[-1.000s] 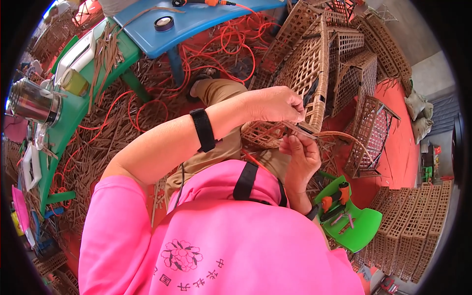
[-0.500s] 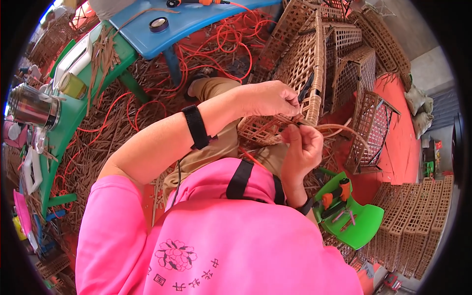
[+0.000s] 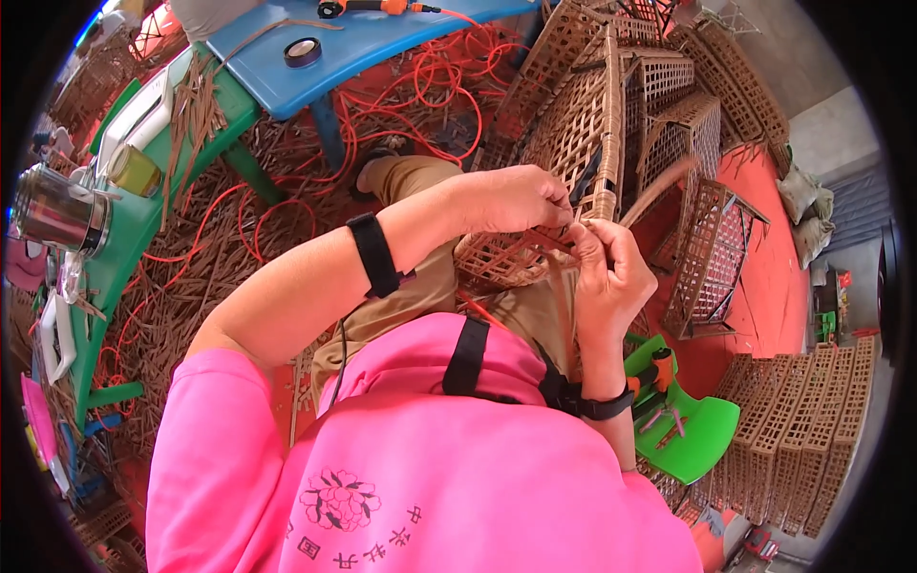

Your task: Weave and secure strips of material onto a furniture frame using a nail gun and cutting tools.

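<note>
A brown woven basket [image 3: 564, 143] leans in front of my legs, its wrapped rim standing upright toward me. My left hand [image 3: 521, 199] is closed in a pinch at the lower end of that rim, its fingertips hiding what lies between them. Close beside it, my right hand [image 3: 616, 272] pinches a flat brown weaving strip at the same corner. A curved length of strip [image 3: 659, 191] arcs up and right behind the right hand. Another narrow strip hangs down by the right wrist. The exact spot between both sets of fingertips is covered.
More woven baskets [image 3: 712, 258] stand at right, with a stack of them [image 3: 798, 430] lower right. A green stool [image 3: 702, 435] holds an orange tool. Blue table [image 3: 382, 43] carries a tape roll [image 3: 303, 52]. Red hose [image 3: 358, 153] loops over scraps; a green bench [image 3: 134, 229] stands left.
My right hand has moved slightly up and right and turned, its back now facing up more. The curved strip now rises more steeply. The left hand stays nearly in place.
</note>
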`<state>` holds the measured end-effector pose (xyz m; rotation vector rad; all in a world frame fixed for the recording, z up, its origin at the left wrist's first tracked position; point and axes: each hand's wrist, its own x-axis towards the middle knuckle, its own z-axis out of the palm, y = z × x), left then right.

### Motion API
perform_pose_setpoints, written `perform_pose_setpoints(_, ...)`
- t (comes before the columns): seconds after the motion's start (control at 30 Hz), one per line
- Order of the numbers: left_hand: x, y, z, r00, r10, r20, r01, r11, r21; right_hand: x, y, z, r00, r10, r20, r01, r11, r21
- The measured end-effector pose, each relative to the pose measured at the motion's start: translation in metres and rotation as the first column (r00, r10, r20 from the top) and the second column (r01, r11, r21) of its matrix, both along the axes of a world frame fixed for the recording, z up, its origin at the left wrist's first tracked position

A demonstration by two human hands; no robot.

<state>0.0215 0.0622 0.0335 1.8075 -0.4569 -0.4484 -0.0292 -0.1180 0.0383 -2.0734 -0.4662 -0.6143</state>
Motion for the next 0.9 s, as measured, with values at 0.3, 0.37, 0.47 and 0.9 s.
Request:
perform_pose_setpoints(0.3,-0.009,0.004,0.001,0.950,0.127,0.285,-0.152,0.986,0.069,0.041,-0.009,0.034,0.908,0.133,-0.397,-0.187,0.977,-0.101)
perform_pose_setpoints(0.37,-0.021,0.002,0.002,0.918,0.166,0.360,-0.187,0.982,0.023,0.052,-0.013,0.035,0.879,0.154,-0.451,-0.218,0.972,-0.092)
perform_pose_setpoints(0.47,-0.032,0.004,-0.004,0.744,0.206,0.636,-0.266,0.964,-0.001,0.060,-0.013,0.039,0.854,0.179,-0.489,-0.267,0.957,-0.117)
perform_pose_setpoints(0.9,-0.033,-0.002,0.012,0.516,-0.060,0.854,-0.271,0.935,0.229,0.068,-0.012,0.031,0.874,0.302,-0.381,-0.389,0.904,-0.177)
